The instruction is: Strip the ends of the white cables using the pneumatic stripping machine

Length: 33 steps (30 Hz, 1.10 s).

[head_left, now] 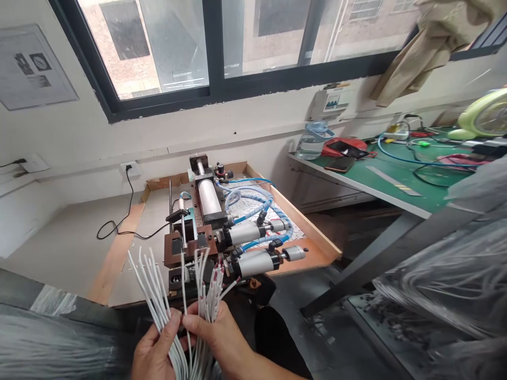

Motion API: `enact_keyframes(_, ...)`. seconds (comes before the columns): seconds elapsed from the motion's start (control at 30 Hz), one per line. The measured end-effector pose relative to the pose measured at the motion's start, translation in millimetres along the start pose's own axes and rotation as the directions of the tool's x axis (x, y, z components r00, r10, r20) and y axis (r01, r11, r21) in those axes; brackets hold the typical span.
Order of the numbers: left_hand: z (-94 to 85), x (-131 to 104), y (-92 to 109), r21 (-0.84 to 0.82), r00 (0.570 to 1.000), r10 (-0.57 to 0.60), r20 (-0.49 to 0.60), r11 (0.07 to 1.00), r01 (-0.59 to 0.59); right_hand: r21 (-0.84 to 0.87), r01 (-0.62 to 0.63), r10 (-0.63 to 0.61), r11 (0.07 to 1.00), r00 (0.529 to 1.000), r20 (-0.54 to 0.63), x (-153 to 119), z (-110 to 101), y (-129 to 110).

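Left hand curled round a fanned bundle of slender, smooth white wires; right hand grips a second white wire bundle, some tips reddish. Just beyond: silver metal cylinders. Farther right: flat green counter.

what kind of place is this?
Probably a small wire-processing workshop: a machine with silver cylinders stands near the window, and white wires are bunched in the left hand and right hand.
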<state>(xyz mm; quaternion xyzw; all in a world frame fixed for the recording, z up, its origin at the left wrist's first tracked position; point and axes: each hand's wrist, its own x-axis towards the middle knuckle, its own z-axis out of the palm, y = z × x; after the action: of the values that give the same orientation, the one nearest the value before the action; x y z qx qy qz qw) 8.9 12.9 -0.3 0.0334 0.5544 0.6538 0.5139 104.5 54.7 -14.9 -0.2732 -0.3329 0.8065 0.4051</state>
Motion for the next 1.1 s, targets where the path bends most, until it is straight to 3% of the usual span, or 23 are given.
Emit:
enact_keyframes(0.2,-8.5,6.6,0.5,0.018,0.996,0.079,-0.032,0.997,-0.078,-0.066,0.078,-0.089,0.995,0.977,-0.196,1.6,-7.2,1.9)
enact_keyframes(0.47,-4.7,5.1,2.1,0.047,0.985,0.157,-0.070,0.987,-0.154,-0.023,0.047,-0.051,0.999,0.977,-0.206,9.8,-5.3,-6.1)
enact_keyframes(0.53,-3.3,4.3,1.9,0.034,0.985,0.156,-0.071,0.987,-0.154,0.018,0.027,-0.023,0.999,0.986,-0.165,9.2,-3.6,-7.1)
enact_keyframes(0.6,-1.4,3.0,1.9,0.006,0.994,0.106,-0.033,0.994,-0.106,0.037,-0.021,0.023,0.999,0.999,-0.047,7.0,-1.9,-6.9)
enact_keyframes(0.67,0.2,1.5,1.9,-0.005,0.999,0.030,0.033,1.000,-0.030,-0.011,-0.043,0.044,0.999,0.998,0.055,4.2,-0.9,-5.2)
enact_keyframes(0.73,0.7,0.7,1.8,0.005,0.998,-0.012,0.061,1.000,0.012,-0.080,-0.007,0.012,0.997,0.997,0.074,1.9,-1.4,-2.3)
enact_keyframes(0.97,-4.5,4.9,3.0,0.064,0.995,0.081,0.054,0.994,-0.085,-0.069,0.079,-0.087,0.994,0.988,-0.124,3.4,-8.4,3.9)
enact_keyframes(1.1,-4.5,3.0,6.8,0.044,0.997,0.065,-0.033,0.997,-0.064,-0.069,0.069,-0.080,0.995,0.983,-0.166,7.5,-6.9,1.4)
